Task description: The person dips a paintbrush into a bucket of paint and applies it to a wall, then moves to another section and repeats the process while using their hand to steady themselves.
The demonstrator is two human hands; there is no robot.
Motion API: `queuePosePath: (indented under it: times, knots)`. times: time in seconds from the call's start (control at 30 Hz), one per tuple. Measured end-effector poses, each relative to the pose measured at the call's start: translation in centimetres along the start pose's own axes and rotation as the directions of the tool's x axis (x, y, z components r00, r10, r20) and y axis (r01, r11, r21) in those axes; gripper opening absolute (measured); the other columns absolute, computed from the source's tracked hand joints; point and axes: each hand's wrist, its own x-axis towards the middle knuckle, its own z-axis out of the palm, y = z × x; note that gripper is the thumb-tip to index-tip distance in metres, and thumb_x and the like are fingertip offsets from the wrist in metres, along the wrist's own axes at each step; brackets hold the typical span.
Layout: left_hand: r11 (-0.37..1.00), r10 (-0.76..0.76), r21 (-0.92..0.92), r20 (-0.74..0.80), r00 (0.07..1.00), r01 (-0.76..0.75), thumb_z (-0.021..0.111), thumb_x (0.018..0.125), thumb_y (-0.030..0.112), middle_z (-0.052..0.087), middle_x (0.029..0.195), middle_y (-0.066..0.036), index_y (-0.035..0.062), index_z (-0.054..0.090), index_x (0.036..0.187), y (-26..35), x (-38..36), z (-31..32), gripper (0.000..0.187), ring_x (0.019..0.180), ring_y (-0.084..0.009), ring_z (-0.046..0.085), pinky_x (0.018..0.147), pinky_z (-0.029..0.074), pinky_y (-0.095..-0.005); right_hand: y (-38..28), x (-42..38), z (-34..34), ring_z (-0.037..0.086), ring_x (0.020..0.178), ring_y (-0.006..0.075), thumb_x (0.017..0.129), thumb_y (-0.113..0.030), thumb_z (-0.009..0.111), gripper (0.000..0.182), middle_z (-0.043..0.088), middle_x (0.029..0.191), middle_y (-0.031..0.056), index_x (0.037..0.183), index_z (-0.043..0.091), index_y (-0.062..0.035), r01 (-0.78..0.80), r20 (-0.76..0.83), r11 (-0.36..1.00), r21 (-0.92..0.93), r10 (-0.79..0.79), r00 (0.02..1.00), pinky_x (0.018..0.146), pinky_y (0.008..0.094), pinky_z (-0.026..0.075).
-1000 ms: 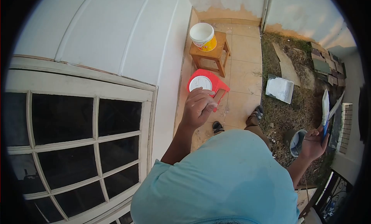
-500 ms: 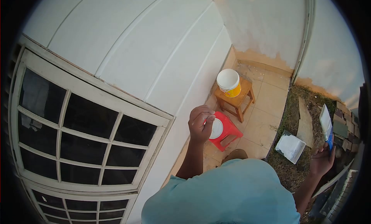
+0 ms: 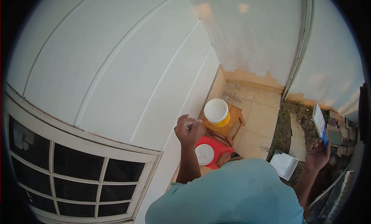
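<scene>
The left hand [image 3: 188, 131] is raised in front of the white panelled wall [image 3: 154, 50], to the left and far side of a red plastic stool [image 3: 221, 147]. Its fingers are curled to a narrow gap; whether a small item is held between them cannot be determined. The right hand [image 3: 317, 156] is closed around the blue handle [image 3: 324, 135] of a tool with a flat white blade [image 3: 319, 118], which points toward the far side. A round white lid-like disc [image 3: 205, 154] rests on the red stool. Beyond it, a white and yellow plastic bucket [image 3: 222, 122] stands upright on a brown wooden stool [image 3: 235, 115]. A shallow white rectangular tray [image 3: 284, 164] lies on the ground at right, near the right hand. Relative to one second earlier, the left hand has moved off the disc, which its fingertips overlapped in view, and the camera has turned so that more wall shows. Consequently, the disc is fully exposed and unheld, while the left hand is apart from it. The tool has remained in the right hand; the disc, bucket and stools keep their arrangement.
</scene>
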Motion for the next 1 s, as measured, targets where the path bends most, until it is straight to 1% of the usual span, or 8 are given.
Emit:
queuePosePath:
  times: [0.03,0.2,0.3,0.37,0.53,0.87,0.93,1.0]
  knots:
    - [0.998,0.060,0.014,0.041,0.997,-0.060,0.069,0.086,0.015,0.061,0.057,-0.003,0.0061,0.057,0.070,-0.5,1.4,1.0,0.022,0.049,-0.0112,0.054,0.092,0.047,-0.0401,0.2,1.0,0.2,0.055,0.084,0.0237,0.103,-0.029,0.040,0.037,0.063,0.100,0.0131,0.112,0.055,0.0028,0.010,-0.001,1.000,0.017,-0.010,1.000,0.082,0.0411,0.053]
    - [0.992,0.077,-0.105,0.133,0.988,-0.063,0.063,0.091,0.031,0.050,0.050,-0.001,0.0072,0.048,0.060,-3.5,5.0,4.0,0.042,0.048,-0.0112,0.049,0.088,0.047,-0.0422,1.5,4.8,-0.3,0.054,0.086,0.0239,0.103,-0.028,0.039,0.038,0.060,0.101,0.0135,0.120,0.052,0.0025,0.026,-0.050,1.000,0.011,-0.025,0.998,0.087,0.0417,0.051]
    - [0.994,0.051,-0.108,0.193,0.980,-0.031,0.057,0.093,0.048,0.045,0.049,-0.001,0.0072,0.046,0.059,-5.0,5.9,4.9,0.054,0.047,-0.0117,0.042,0.082,0.048,-0.0408,2.4,6.9,-1.6,0.055,0.087,0.0238,0.103,-0.027,0.038,0.047,0.062,0.102,0.0137,0.143,0.035,-0.0031,-0.001,-0.058,1.000,-0.005,0.000,0.998,0.089,0.0411,0.051]
    - [0.994,0.039,-0.105,0.119,0.992,-0.027,0.053,0.093,0.053,0.046,0.049,-0.002,0.0080,0.044,0.058,-5.5,5.8,5.5,0.058,0.046,-0.0157,0.039,0.066,0.044,-0.0347,2.9,9.0,-2.0,0.056,0.087,0.0237,0.103,-0.027,0.038,0.049,0.063,0.102,0.0136,0.146,0.032,-0.0042,-0.045,-0.091,0.999,-0.021,0.043,0.995,0.089,0.0408,0.051]
    - [0.986,-0.145,0.080,0.016,0.989,0.143,0.048,0.094,0.058,0.050,0.054,-0.004,0.0056,0.050,0.061,-6.7,4.0,5.3,0.062,0.055,-0.0159,0.044,0.058,0.038,-0.0306,4.6,18.1,-3.8,0.060,0.087,0.0222,0.102,-0.027,0.040,0.050,0.066,0.103,0.0119,0.146,0.032,-0.0058,-0.163,-0.080,0.986,-0.026,0.160,0.984,0.085,0.0385,0.053]
    - [0.838,-0.136,0.438,-0.409,0.902,0.325,0.045,0.097,0.053,0.040,0.057,-0.004,0.0023,0.047,0.063,-2.4,5.4,8.2,0.061,0.056,-0.0164,0.043,0.051,0.031,-0.0288,11.9,43.9,-4.8,0.062,0.081,0.0195,0.101,-0.029,0.042,0.049,0.069,0.106,0.0114,0.144,0.037,-0.0050,-0.417,0.125,0.908,0.044,0.409,0.904,0.082,0.0359,0.053]
    - [0.795,-0.181,0.495,-0.358,0.916,0.350,0.048,0.096,0.052,0.046,0.058,-0.006,0.0022,0.052,0.067,-1.6,5.6,9.4,0.058,0.058,-0.0182,0.048,0.053,0.037,-0.0313,13.2,47.4,-3.5,0.065,0.082,0.0201,0.100,-0.028,0.044,0.049,0.069,0.107,0.0128,0.141,0.040,-0.0029,-0.486,0.179,0.873,0.042,0.472,0.863,0.079,0.0376,0.056]
    - [0.726,-0.093,0.666,-0.148,0.985,0.169,0.051,0.095,0.050,0.055,0.062,-0.009,0.0029,0.057,0.073,-1.1,5.9,10.7,0.052,0.062,-0.0204,0.053,0.057,0.043,-0.0338,14.9,50.2,-3.5,0.066,0.081,0.0200,0.100,-0.028,0.044,0.048,0.069,0.107,0.0129,0.141,0.041,-0.0031,-0.518,0.183,0.854,0.042,0.503,0.845,0.078,0.0375,0.057]
